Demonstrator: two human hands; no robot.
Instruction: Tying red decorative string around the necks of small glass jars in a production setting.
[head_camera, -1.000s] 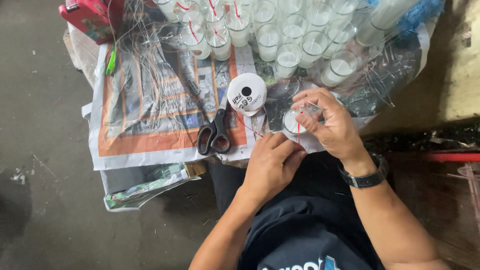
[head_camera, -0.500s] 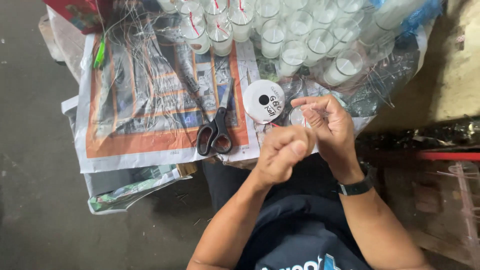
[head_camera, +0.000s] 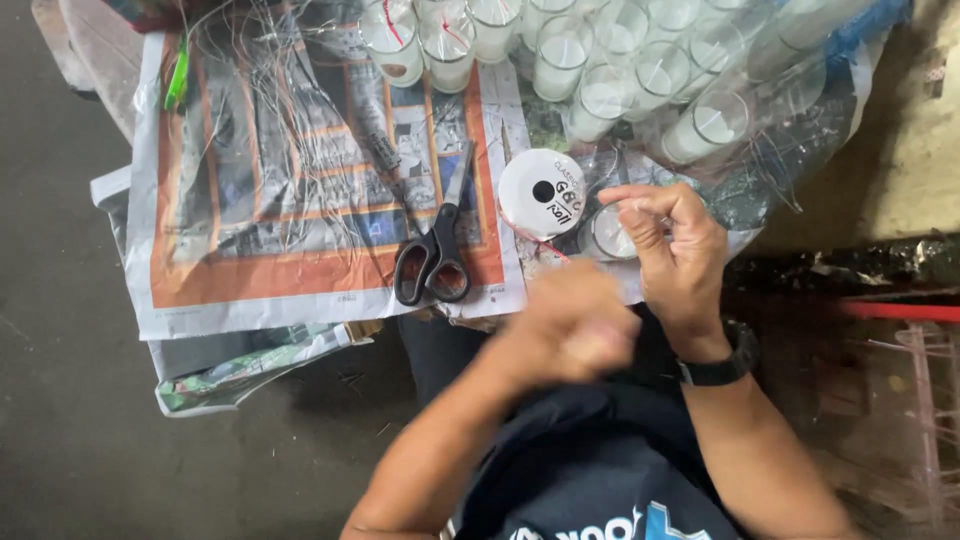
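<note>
Both hands were over the table edge: the right hand (head_camera: 675, 250) pinched something too thin to identify above a small glass candle (head_camera: 607, 235), at nine o'clock from its fingers, while the blurred left hand (head_camera: 575, 325), at seven o'clock, was closed in a fist.

Scissors (head_camera: 433, 262): black handles. Ribbon spool (head_camera: 541, 193): white, red ribbon. Newspaper (head_camera: 300, 200): orange border, grey print. Candles (head_camera: 600, 70): white, in clear glass. Watch (head_camera: 722, 366): black.

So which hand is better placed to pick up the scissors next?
Probably the left hand: it is blurred but looks empty and lies nearer the black-handled scissors. The right hand is farther away, by the small glass candle.
</note>
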